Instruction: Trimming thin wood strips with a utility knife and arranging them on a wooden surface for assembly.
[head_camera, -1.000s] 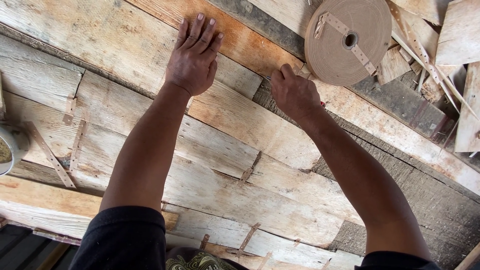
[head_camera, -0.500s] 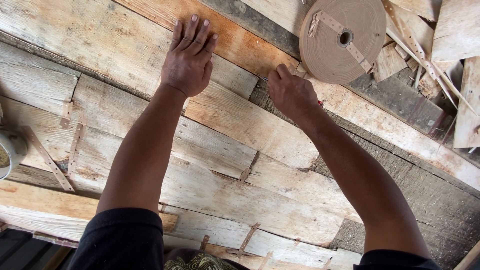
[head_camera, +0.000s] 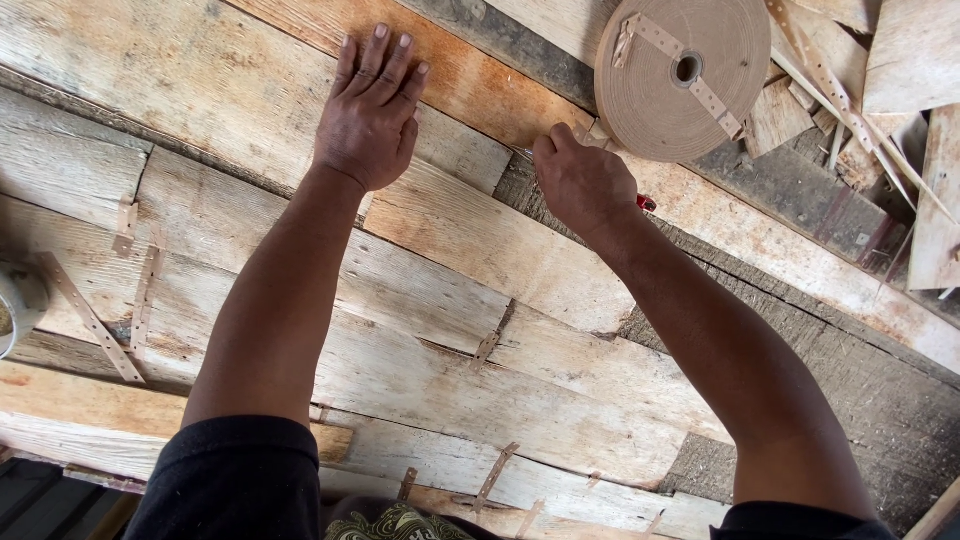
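Both hands are sitting a little higher in the view than they were a second ago, and the roll has drifted left and up with them; the shift looks like the head camera tilting more than the hands travelling, since their places on the wood are much the same.

The left hand (head_camera: 367, 112) is lying flat, fingers spread and released, pressing on the orange-toned board (head_camera: 470, 85) near its lower edge. The right hand (head_camera: 582, 185) is curled shut around a small tool with a red handle (head_camera: 645, 203), of which only a sliver is showing behind the wrist; its tip is hidden, so what kind of tool it is cannot be told. This hand is working at the end of the paper tape (head_camera: 592, 133), where it meets the board.

The tape roll (head_camera: 672, 75) is lying flat just beyond the right hand, up and to the right, touching or nearly touching its knuckles. The right hand is much the nearer; the left is well apart from the roll. The boards' long axes are running diagonally, upper left to lower right.

Further out, short tape strips (head_camera: 490, 345) are bridging the seams between pale veneer sheets (head_camera: 450, 390), and loose offcuts (head_camera: 905, 60) are lying at the upper right.
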